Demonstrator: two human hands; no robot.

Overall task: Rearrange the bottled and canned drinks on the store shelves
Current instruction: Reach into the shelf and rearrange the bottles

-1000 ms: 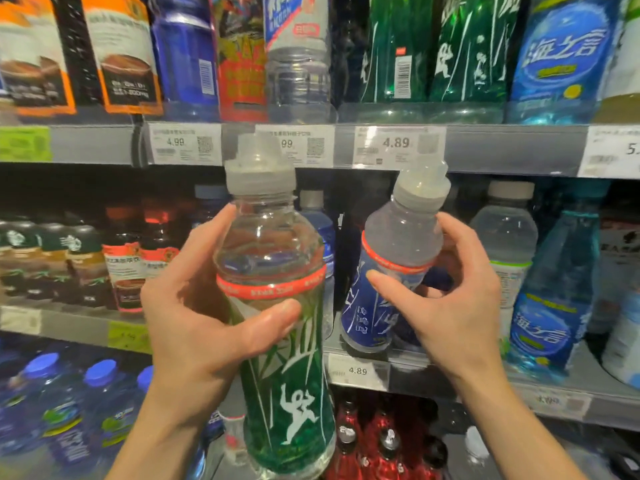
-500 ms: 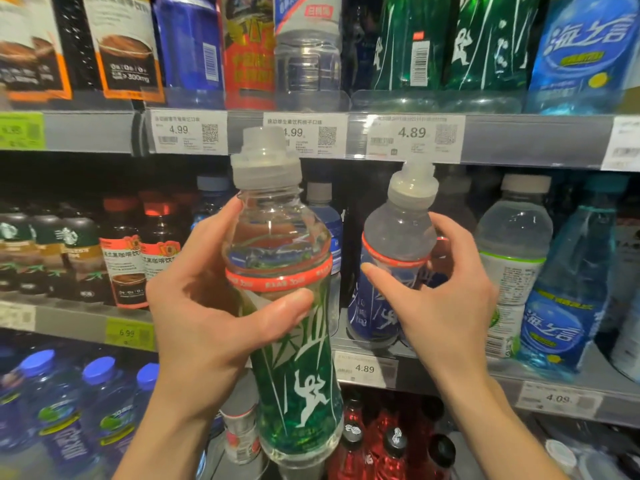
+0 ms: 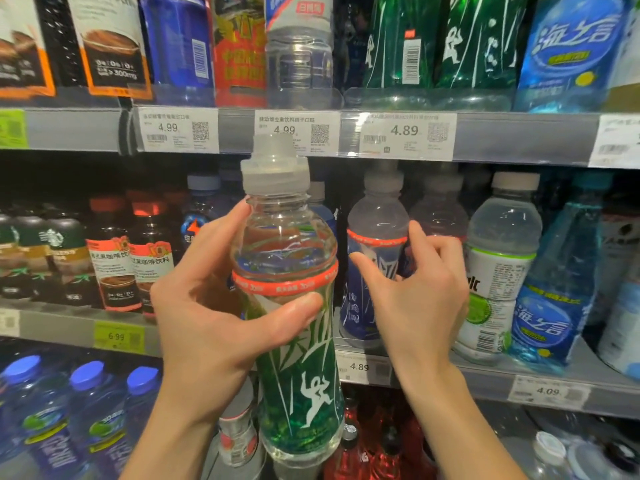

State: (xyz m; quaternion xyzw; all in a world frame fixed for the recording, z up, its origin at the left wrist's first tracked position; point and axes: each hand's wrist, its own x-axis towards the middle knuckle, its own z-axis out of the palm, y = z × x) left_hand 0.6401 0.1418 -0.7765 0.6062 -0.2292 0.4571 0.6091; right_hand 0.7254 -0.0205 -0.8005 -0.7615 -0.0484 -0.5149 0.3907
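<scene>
My left hand (image 3: 214, 317) grips a clear bottle with a green label (image 3: 294, 386), a red band and a pale sports cap, and holds it upright in front of the shelves. A similar bottle with a blue label (image 3: 360, 306) stands upright on the middle shelf (image 3: 485, 379). My right hand (image 3: 415, 299) is curled round it, with the thumb across the label and the fingers at its right side. More bottles of the same kind stand behind it, partly hidden.
Right of the blue bottle stand a white-labelled water bottle (image 3: 498, 271) and light blue bottles (image 3: 554, 306). Dark coffee bottles (image 3: 114, 258) fill the middle shelf on the left. Green bottles (image 3: 443, 46) line the top shelf. Blue-capped bottles (image 3: 86, 410) and red bottles (image 3: 381, 445) stand below.
My right hand has pushed the tilted blue bottle back and stood it upright on the middle shelf. My left hand has kept the green bottle in about the same place.
</scene>
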